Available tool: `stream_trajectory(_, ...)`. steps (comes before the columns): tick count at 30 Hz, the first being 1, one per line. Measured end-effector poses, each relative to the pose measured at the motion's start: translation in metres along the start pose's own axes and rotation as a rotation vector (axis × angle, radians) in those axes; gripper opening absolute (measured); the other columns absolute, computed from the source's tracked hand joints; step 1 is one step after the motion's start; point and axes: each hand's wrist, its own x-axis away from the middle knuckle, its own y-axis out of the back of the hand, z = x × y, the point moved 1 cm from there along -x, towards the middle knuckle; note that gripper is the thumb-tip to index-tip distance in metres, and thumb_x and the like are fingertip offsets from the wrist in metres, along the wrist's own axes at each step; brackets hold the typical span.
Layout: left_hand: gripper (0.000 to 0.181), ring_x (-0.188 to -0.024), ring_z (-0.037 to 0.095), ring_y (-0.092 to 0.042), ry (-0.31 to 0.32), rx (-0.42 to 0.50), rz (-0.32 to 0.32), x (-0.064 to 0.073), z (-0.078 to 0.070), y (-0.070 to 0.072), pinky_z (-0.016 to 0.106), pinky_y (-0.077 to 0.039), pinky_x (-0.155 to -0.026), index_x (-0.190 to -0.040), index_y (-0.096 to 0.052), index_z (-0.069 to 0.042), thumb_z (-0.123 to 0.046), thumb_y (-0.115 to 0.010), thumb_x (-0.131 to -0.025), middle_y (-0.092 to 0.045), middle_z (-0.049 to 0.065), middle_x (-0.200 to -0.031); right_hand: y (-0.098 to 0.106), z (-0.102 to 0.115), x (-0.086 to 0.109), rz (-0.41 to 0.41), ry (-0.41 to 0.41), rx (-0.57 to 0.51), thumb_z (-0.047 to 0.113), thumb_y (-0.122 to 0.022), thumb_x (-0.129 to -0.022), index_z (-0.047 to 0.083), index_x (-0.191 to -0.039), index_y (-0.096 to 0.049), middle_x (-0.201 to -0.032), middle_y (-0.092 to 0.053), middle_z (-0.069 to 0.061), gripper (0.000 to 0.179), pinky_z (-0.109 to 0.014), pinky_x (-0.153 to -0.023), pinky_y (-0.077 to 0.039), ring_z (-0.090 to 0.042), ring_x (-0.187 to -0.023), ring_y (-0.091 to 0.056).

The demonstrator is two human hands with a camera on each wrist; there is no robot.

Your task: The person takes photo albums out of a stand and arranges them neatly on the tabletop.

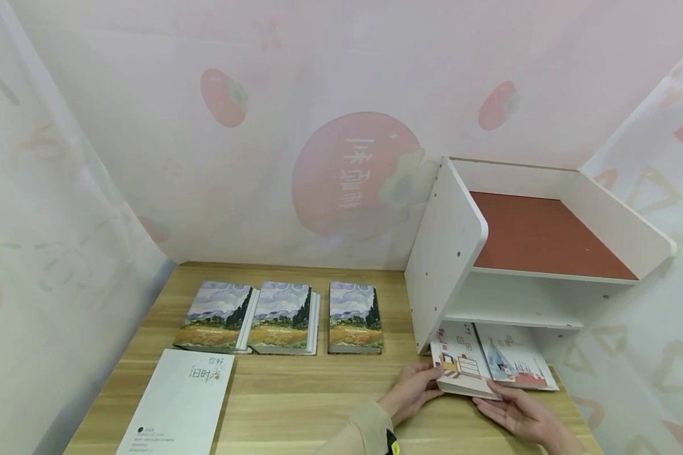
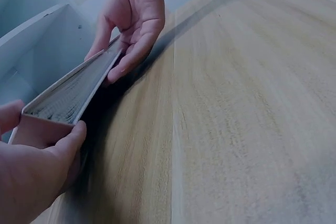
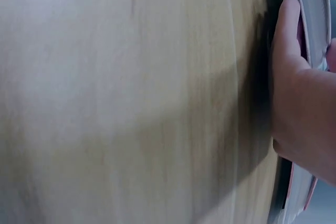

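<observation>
A thick book [image 1: 463, 357] with a white illustrated cover lies partly inside the bottom of the white shelf, its front end jutting out and raised off the tabletop. At its left front corner my left hand [image 1: 411, 390] grips the edge, thumb on one side and fingers on the other. My right hand [image 1: 515, 412] pinches the right front corner, its fingers reaching underneath. The left wrist view shows the page block [image 2: 71, 95] between both hands. Right beside this book, a second illustrated book [image 1: 518, 357] with a blue triangular shape lies in the same bottom space.
The white shelf [image 1: 444, 253] stands at the right, with a red-brown top board [image 1: 546, 237]. Along the back of the wooden table [image 1: 296, 404] lie three stacks of landscape-painting books [image 1: 355, 316]. A large white book [image 1: 176, 404] lies at the front left.
</observation>
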Motion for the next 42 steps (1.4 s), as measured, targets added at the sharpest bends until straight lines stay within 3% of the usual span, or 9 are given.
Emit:
stream_trajectory(5,0.029,-0.094,0.029,-0.067,0.003,0.003,0.028,0.004,-0.001,0.001,0.042,-0.057,-0.084,-0.117,-0.060,0.013,-0.004,-0.065,-0.094,-0.068,0.018,-0.101,0.003,0.000,0.003,0.057,-0.048,-0.022,0.015,-0.041,-0.108,0.002,-0.117,-0.068,-0.126,-0.055,-0.030,0.031,-0.036,-0.117,-0.018,-0.036,-0.127,-0.048)
stream_trajectory(12,0.026,-0.098,0.032,-0.067,0.051,-0.001,0.064,0.014,-0.002,-0.003,0.044,-0.056,-0.087,-0.115,-0.061,0.013,0.000,-0.066,-0.093,-0.068,0.019,-0.101,0.002,-0.002,0.009,-0.010,-0.016,-0.062,0.002,-0.046,-0.104,-0.006,-0.109,-0.068,-0.114,-0.062,-0.028,0.024,-0.037,-0.117,-0.020,-0.040,-0.116,-0.057)
stream_trajectory(17,0.030,-0.100,0.034,-0.066,0.064,0.010,0.070,0.023,-0.003,-0.003,0.044,-0.056,-0.088,-0.119,-0.058,0.015,0.001,-0.065,-0.093,-0.067,0.019,-0.101,0.001,-0.005,0.009,0.015,-0.006,-0.054,0.000,-0.042,-0.105,-0.008,-0.110,-0.066,-0.116,-0.062,-0.026,0.026,-0.038,-0.117,-0.018,-0.036,-0.114,-0.058)
stream_trajectory(27,0.030,-0.097,0.034,-0.066,0.082,-0.030,0.042,0.035,-0.003,-0.013,0.045,-0.056,-0.087,-0.117,-0.056,0.015,0.002,-0.067,-0.092,-0.066,0.019,-0.099,0.003,-0.011,0.021,-0.026,-0.009,-0.087,-0.005,-0.048,-0.101,-0.008,-0.106,-0.067,-0.114,-0.063,-0.025,0.020,-0.038,-0.116,-0.021,-0.035,-0.114,-0.059)
stream_trajectory(42,0.023,-0.089,0.030,-0.067,0.062,-0.045,0.011,0.039,-0.001,-0.016,0.045,-0.057,-0.084,-0.110,-0.059,0.012,0.002,-0.068,-0.091,-0.067,0.018,-0.093,0.002,-0.009,0.023,0.024,-0.036,-0.066,-0.004,-0.047,-0.102,-0.007,-0.111,-0.068,-0.119,-0.061,-0.028,0.023,-0.033,-0.116,-0.020,-0.035,-0.119,-0.056)
